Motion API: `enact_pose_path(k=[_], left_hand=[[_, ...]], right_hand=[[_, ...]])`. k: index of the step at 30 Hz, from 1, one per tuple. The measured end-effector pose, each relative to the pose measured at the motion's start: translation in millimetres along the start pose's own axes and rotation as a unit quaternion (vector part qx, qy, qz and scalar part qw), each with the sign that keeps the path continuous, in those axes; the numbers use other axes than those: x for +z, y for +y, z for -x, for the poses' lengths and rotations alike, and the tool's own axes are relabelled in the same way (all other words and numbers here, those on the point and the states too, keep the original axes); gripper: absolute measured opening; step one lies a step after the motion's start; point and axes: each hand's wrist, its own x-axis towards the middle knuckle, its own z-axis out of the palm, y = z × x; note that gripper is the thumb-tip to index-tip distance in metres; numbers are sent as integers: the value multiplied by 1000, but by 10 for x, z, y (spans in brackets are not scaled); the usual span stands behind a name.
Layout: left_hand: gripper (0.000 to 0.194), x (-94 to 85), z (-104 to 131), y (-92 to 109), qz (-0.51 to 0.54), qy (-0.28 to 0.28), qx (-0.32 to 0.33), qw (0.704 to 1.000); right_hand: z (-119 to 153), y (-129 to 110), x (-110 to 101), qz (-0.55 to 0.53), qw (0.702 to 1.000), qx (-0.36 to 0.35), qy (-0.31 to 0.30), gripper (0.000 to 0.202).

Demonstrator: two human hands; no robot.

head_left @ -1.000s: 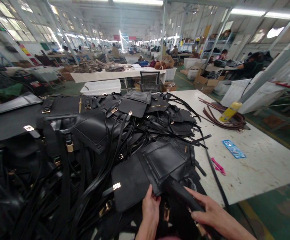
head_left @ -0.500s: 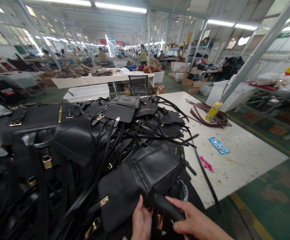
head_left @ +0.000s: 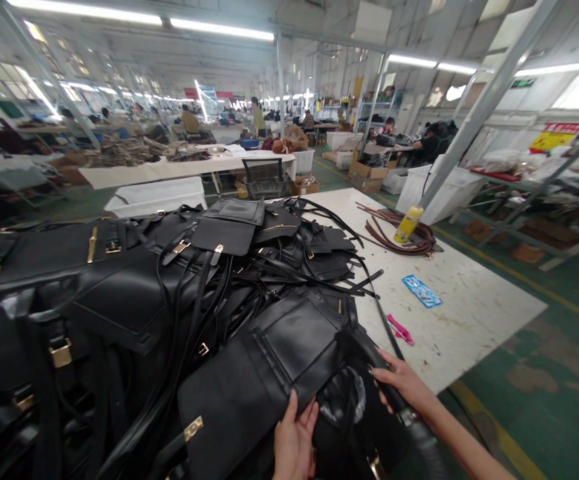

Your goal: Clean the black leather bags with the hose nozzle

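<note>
A black leather bag (head_left: 234,380) lies tilted on the near side of a heap, its flap toward me and a gold clasp on the flap. My left hand (head_left: 295,433) pinches the bag's edge, thumb on top. My right hand (head_left: 403,381) is closed around a black wand-like tool (head_left: 358,348) with a ribbed hose (head_left: 428,453) running down from it. The tool's front end is over the right side of the bag; its exact kind I cannot make out. Clear plastic (head_left: 356,397) shows in a dark opening between my hands.
More black bags (head_left: 119,293) with straps and gold buckles cover the left. On the white table (head_left: 479,293) lie a blue packet (head_left: 422,291), a pink item (head_left: 400,329), brown straps (head_left: 422,245) and a yellow bottle (head_left: 409,224). A metal post (head_left: 489,100) rises behind; people work farther off.
My right hand has moved the tool up and right, from beside my left hand to the bag's right side. My left hand has shifted slightly right along the bag's edge. The view has turned a little.
</note>
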Motion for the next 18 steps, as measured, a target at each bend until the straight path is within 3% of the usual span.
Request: enact_pose_path(k=[5,10,14,18], left_hand=[[24,18,-64,-57,-52,64,52,995],[27,26,-19,-65,-56,73,76,993],[26,55,-13,-56,-62,84,71,992],[25,44,-46,-57,-61,80,74,992]], right_hand=[[-360,-79,139,1,999,-15,-42,71],[-607,-256,181,-5,999,-49,-12,66],[-466,-230,22,-12,998,-68,6,69],[-122,21,-27,-17,999,-38,-14,74]])
